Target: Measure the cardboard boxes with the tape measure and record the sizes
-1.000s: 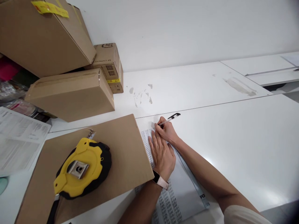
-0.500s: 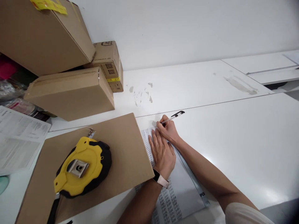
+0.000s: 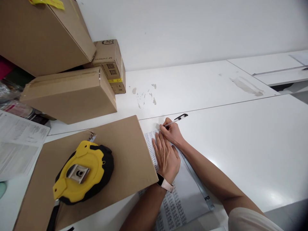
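My right hand [image 3: 172, 132] is closed around a pen [image 3: 177, 119] with a black cap, its tip down on the far end of a printed sheet [image 3: 185, 199] on the white table [image 3: 240, 134]. Flat on that sheet lies my left hand [image 3: 166, 156], fingers stretched out and together, a watch with a pale strap [image 3: 164, 183] on the wrist. Just left of that hand, a flat brown cardboard piece [image 3: 125, 150] partly covers the sheet. On the cardboard rests a yellow and black tape measure [image 3: 83, 171].
Three brown cardboard boxes [image 3: 69, 93] are stacked at the back left against the white wall. Printed papers [image 3: 18, 144] lie at the left edge. A seam runs across the table, and a second white surface [image 3: 271, 65] stands at the far right.
The pen's upper end has swung slightly as my right hand writes. My left hand stays flat on the sheet. The view has drifted a little.
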